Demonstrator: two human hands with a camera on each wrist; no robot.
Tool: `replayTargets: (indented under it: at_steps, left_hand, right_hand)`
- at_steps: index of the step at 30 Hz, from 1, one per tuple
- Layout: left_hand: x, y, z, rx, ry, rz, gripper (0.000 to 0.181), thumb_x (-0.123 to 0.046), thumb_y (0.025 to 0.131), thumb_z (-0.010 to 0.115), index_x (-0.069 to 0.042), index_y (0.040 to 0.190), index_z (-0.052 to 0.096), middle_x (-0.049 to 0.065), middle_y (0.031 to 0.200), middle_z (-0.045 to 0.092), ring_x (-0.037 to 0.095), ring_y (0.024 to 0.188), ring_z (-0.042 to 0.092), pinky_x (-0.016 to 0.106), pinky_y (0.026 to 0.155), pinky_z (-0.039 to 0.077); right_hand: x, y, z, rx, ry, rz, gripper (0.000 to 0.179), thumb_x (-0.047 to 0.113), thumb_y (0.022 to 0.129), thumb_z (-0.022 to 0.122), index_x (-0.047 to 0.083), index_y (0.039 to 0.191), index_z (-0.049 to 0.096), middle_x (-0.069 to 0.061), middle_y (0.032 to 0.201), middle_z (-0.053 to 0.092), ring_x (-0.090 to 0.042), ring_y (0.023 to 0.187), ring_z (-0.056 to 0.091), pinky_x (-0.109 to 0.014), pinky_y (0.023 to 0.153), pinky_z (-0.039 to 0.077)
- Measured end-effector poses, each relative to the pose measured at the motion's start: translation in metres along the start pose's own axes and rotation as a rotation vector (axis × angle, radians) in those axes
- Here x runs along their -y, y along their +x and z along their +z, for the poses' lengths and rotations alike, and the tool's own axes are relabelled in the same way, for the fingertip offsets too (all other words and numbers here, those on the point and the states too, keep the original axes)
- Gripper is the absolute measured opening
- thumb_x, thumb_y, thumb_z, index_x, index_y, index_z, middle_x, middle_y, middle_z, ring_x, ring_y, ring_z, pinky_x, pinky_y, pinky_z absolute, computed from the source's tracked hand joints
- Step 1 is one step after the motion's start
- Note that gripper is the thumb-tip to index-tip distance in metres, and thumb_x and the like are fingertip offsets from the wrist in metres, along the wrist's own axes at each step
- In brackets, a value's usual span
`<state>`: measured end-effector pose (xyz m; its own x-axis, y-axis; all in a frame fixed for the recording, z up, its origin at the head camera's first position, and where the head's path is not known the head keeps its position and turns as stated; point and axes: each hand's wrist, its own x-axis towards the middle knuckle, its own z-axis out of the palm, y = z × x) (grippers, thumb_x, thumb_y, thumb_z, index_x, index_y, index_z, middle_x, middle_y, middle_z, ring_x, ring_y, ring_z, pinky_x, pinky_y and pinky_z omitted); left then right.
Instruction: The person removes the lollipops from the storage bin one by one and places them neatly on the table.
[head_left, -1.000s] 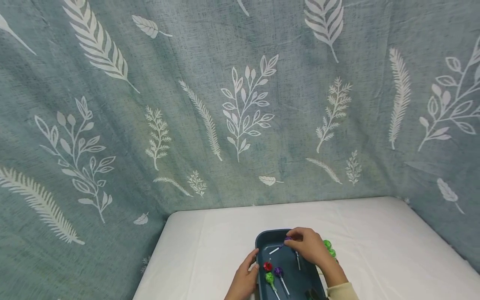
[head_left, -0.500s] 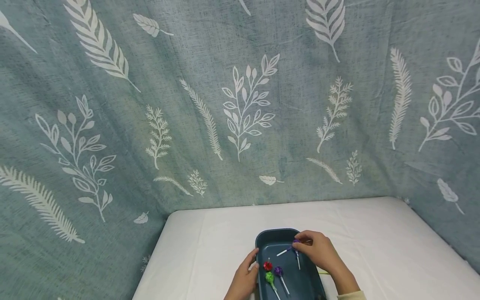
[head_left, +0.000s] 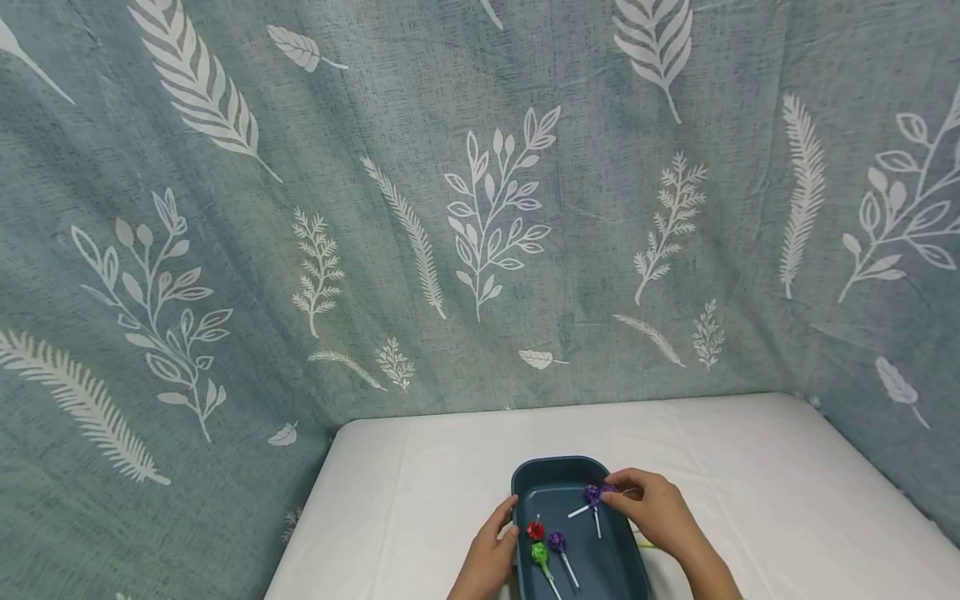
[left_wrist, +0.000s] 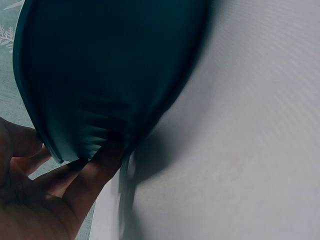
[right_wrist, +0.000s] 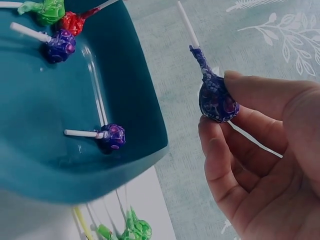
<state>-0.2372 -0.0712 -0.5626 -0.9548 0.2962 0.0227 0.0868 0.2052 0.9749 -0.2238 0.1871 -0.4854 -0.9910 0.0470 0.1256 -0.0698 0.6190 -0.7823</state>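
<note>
one backdrop cloth — blue-green, printed with white leaves, at the rear and both sides.

one white table, under the tray.

one tray, dark blue, rounded corners; we find it where it stood a second ago.

hands, a pair. right hand: since the earlier frames it has shifted rightward to the tray's far right corner, in our head view now covering green wrappers that showed beside it; thumb and fingertips pinch a lollipop. left hand: unmoved, fingers extended, resting against the tray's left wall.

held lollipop: raised by that corner, formerly further left over the tray; round, glossy purple wrapper with pinkish spots, twisted at the neck, white stick pointing away from the palm.

in the tray, we count four: a purple lollipop at the far end; another purple lollipop near a green lollipop and a red lollipop.

outside the tray: a green-wrapped lollipop — and one thin yellow stick.
</note>
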Motion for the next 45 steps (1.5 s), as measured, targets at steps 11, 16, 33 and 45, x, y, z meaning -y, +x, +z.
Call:
replayTargets:
  at_steps: [11, 16, 33, 45]
  left_hand:
    - [0.000, -0.001, 0.000, -0.006, 0.032, 0.006, 0.041, -0.014, 0.093, 0.042, -0.013, 0.134, 0.037, 0.021, 0.130, 0.040, 0.037, 0.102, 0.052, 0.040, 0.064, 0.052]
    - [0.000, 0.000, 0.000, -0.002, -0.002, 0.002, 0.041, -0.014, 0.093, 0.042, -0.014, 0.135, 0.037, 0.021, 0.131, 0.039, 0.036, 0.102, 0.052, 0.039, 0.062, 0.053]
    - [0.003, 0.002, 0.000, 0.006, 0.012, 0.007, 0.042, -0.014, 0.094, 0.042, -0.014, 0.135, 0.037, 0.021, 0.131, 0.039, 0.033, 0.101, 0.053, 0.038, 0.067, 0.052]
    - [0.000, 0.002, 0.001, -0.006, -0.008, -0.036, 0.041, -0.016, 0.093, 0.042, -0.017, 0.134, 0.038, 0.020, 0.132, 0.038, 0.035, 0.099, 0.054, 0.040, 0.061, 0.053]
  right_hand:
    - [-0.012, -0.006, -0.008, -0.015, -0.021, 0.026, 0.043, 0.049, 0.071, 0.066, 0.016, 0.098, 0.064, 0.006, 0.088, 0.063, -0.010, 0.078, 0.059, -0.035, 0.068, 0.049]
    - [-0.020, -0.009, -0.013, -0.045, -0.042, 0.030, 0.040, 0.047, 0.072, 0.066, 0.017, 0.098, 0.065, 0.005, 0.087, 0.064, -0.010, 0.077, 0.060, -0.036, 0.068, 0.049]
    - [-0.041, -0.023, -0.034, -0.050, -0.025, 0.178, 0.048, 0.047, 0.072, 0.066, 0.012, 0.105, 0.062, -0.001, 0.088, 0.066, -0.015, 0.067, 0.061, -0.038, 0.062, 0.047]
    - [-0.064, -0.035, -0.046, -0.062, -0.102, 0.250, 0.058, 0.054, 0.069, 0.065, 0.004, 0.099, 0.062, -0.007, 0.088, 0.064, -0.024, 0.078, 0.061, -0.039, 0.059, 0.049]
